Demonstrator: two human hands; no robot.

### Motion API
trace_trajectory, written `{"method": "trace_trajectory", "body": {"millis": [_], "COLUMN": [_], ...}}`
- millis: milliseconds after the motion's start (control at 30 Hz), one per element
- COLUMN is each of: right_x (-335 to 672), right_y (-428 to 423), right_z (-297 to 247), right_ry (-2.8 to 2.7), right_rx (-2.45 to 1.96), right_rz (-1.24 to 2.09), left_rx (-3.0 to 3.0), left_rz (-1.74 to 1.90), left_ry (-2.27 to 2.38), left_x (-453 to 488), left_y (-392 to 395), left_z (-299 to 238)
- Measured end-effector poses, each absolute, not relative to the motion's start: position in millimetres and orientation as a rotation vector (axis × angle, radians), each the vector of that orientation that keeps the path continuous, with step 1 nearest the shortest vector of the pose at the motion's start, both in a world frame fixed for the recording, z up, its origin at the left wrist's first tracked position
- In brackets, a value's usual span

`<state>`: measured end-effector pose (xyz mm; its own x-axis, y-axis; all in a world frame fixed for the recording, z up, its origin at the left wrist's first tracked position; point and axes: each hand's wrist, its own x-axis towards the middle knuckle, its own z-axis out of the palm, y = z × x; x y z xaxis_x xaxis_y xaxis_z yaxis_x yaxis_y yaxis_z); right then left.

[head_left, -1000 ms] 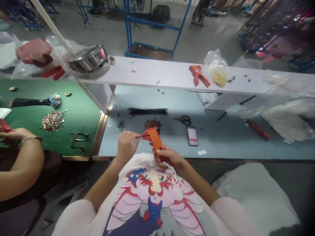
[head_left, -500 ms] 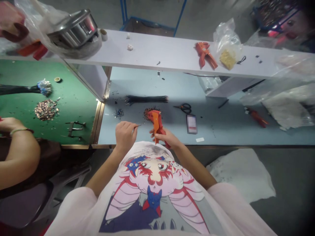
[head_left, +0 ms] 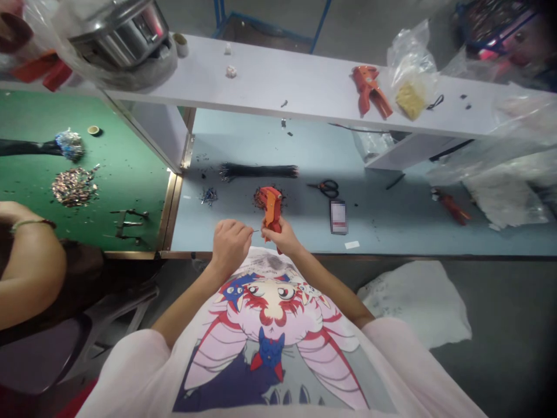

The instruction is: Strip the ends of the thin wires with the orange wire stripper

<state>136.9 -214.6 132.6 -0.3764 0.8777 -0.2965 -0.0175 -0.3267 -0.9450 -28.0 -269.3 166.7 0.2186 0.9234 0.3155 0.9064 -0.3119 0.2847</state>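
Note:
My left hand (head_left: 232,241) is closed, pinching a thin dark wire (head_left: 256,231) whose end points right toward my other hand. My right hand (head_left: 284,237) is wrapped round the handles of an orange-red wire stripper (head_left: 272,204), jaws pointing away from me. The wire's tip comes close to the right fingertips; contact cannot be made out. Beneath the stripper's head lies a pile of small brown and dark scraps (head_left: 261,199). Beyond it rests a bundle of black wires (head_left: 261,170) with bared ends. Small blue and silver pieces (head_left: 209,196) lie left of the stripper.
Black-handled scissors (head_left: 328,188), a phone (head_left: 338,216) and a white label (head_left: 352,245) lie to the right. Another red-handled tool (head_left: 454,209) is farther right. A raised white shelf (head_left: 313,96) crosses the back, bearing another stripper (head_left: 371,92). At left, another person's arm (head_left: 32,273) reaches the green bench.
My hands have come closer together, the right moving left with the stripper and the left moving slightly right with the wire. The stripper's handles look closer together. The view has shifted slightly.

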Motion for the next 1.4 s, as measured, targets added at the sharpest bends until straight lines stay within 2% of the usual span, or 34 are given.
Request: {"method": "trace_trajectory", "body": {"millis": [267, 467, 600, 800, 1067, 1233, 1300, 1400], "right_x": [133.9, 169.1, 175.8, 163.8, 182.9, 174.3, 170.7, 167.6], "right_y": [-209.6, -162.0, -132.7, -126.0, -187.2, -211.7, -211.4, -208.8], "right_z": [113.9, 107.3, 83.4, 45.5, 77.8, 98.9, 102.3, 105.4], "right_ry": [-1.527, -1.308, -1.451, -1.484, -1.583, -1.725, -1.707, -1.449], "right_rx": [-1.200, -1.432, -1.556, -1.780, -1.518, -1.523, -1.562, -1.581], "right_rz": [1.500, 1.313, 1.182, 1.122, 1.385, 0.989, 1.082, 1.568], "left_rx": [2.392, 2.125, 1.560, 0.709, 0.473, 0.417, 0.401, 0.395], "left_rz": [0.564, 0.628, 0.853, 1.089, 1.090, 1.073, 1.117, 1.175], "left_ry": [1.768, 1.960, 1.865, 1.581, 1.298, 1.246, 1.235, 1.224], "left_x": [-25.8, -84.3, -99.3, -64.3, -55.1, -43.7, -39.4, -35.9], "left_y": [-268.3, -271.4, -271.1, -266.6, -260.3, -244.9, -238.7, -231.7], "left_z": [158.2, 134.2, 115.9, 116.6, 117.1, 118.9, 122.5, 130.1]}}
